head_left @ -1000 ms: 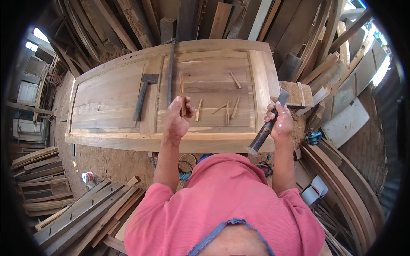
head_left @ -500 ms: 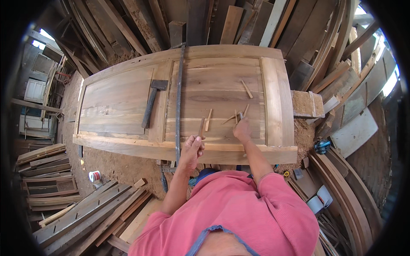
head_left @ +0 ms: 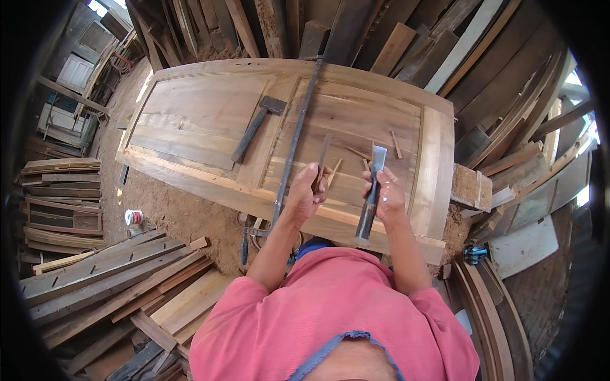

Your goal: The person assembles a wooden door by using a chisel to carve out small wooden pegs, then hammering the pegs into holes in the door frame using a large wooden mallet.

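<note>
My left hand (head_left: 304, 195) is closed on a thin, dark wooden stick (head_left: 324, 153), which points up and away from me. In my right hand (head_left: 391, 198) is a chisel (head_left: 379, 158), its broad metal blade upward and its dark handle toward me. Both hands are above the near side of a panelled wooden door (head_left: 197, 114) lying flat. Several small wooden pegs lie on its right panel, among them one peg (head_left: 396, 145) beyond the chisel and another peg (head_left: 334, 172) partly behind my left hand. A hammer (head_left: 251, 132) rests left of the long metal bar clamp (head_left: 299, 136) crossing the door.
Boards (head_left: 394, 48) lean upright behind the door. Stacked timber (head_left: 114, 279) lies at the lower left, near a white tub (head_left: 133, 218) on the dirt floor. A wooden block (head_left: 471, 188) stands by the door's right end, with a blue tool (head_left: 474, 254) nearer me.
My right hand has picked up the chisel from among the pegs and brought it toward me, blade up. My left hand still holds the stick. The view has turned and shifted.
</note>
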Demonstrator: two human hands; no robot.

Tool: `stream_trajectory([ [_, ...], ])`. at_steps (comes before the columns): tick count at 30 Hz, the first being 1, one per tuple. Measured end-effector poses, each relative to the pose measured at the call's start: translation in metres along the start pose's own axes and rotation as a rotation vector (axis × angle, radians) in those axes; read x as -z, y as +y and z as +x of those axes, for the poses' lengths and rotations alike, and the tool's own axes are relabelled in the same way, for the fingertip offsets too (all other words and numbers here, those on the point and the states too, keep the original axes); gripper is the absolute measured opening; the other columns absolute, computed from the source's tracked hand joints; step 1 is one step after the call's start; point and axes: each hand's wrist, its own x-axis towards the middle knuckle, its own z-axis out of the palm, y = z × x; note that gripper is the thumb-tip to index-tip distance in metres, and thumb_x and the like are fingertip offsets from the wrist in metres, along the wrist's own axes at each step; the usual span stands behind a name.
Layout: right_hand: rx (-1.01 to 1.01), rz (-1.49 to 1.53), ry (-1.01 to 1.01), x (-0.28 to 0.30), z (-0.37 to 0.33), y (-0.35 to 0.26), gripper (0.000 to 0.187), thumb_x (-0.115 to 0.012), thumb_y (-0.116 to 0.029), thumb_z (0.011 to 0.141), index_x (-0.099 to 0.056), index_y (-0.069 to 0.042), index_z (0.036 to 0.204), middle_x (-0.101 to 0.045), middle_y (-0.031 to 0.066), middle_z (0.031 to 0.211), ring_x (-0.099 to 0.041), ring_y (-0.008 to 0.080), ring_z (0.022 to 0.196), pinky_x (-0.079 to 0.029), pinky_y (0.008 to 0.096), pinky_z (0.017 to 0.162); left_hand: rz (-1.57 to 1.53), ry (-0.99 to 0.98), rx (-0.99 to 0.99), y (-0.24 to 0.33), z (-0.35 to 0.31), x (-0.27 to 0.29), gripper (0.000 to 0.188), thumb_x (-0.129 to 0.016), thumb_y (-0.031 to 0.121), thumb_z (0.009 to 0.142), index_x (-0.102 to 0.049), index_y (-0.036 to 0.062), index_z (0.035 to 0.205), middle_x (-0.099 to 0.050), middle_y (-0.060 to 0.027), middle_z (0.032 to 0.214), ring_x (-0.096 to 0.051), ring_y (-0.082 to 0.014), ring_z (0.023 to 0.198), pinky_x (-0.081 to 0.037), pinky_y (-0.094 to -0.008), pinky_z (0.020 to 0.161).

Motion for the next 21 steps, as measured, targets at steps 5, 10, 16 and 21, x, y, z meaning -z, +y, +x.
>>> stream_trajectory([
  [5,-0.067,0.078,-0.242,-0.053,-0.053,0.003,0.019,-0.048,-0.020,0.100,-0.053,-0.006,0.112,-0.050,-0.0007,0.074,-0.048,0.0085,0.056,-0.048,0.0287,0.054,0.167,0.089,-0.014,-0.007,0.017,-0.036,0.037,-0.040,0.040,0.102,-0.055,0.0099,0.087,-0.047,0.0017,0.062,-0.040,-0.0065,0.051,-0.032,-0.0204,0.045],
  [10,-0.217,0.100,-0.378,-0.081,-0.086,0.007,0.016,-0.049,-0.022,0.100,-0.052,-0.008,0.107,-0.044,-0.0031,0.070,-0.043,0.0067,0.052,-0.044,0.0267,0.052,0.466,0.011,-0.146,0.003,0.005,-0.050,0.038,-0.040,0.042,0.103,-0.055,0.0121,0.085,-0.043,0.0057,0.064,-0.038,-0.0041,0.057,-0.030,-0.0196,0.049],
  [16,-0.061,0.005,-0.303,-0.079,-0.115,-0.003,0.016,-0.047,-0.024,0.101,-0.051,-0.008,0.100,-0.041,-0.0032,0.067,-0.038,0.0066,0.050,-0.041,0.0260,0.049,0.846,-0.071,-0.238,-0.001,-0.034,-0.053,0.042,-0.035,0.037,0.105,-0.053,0.0065,0.081,-0.044,0.0005,0.062,-0.042,-0.0121,0.058,-0.037,-0.0305,0.054],
  [21,0.251,-0.075,-0.235,-0.051,-0.138,-0.051,0.016,-0.052,-0.023,0.099,-0.052,-0.008,0.102,-0.043,-0.0025,0.064,-0.039,0.0061,0.048,-0.038,0.0227,0.046,0.769,-0.033,0.074,-0.058,-0.101,0.002,0.043,-0.041,0.040,0.103,-0.053,0.0071,0.079,-0.041,0.0044,0.062,-0.039,-0.0081,0.057,-0.032,-0.0249,0.052],
])
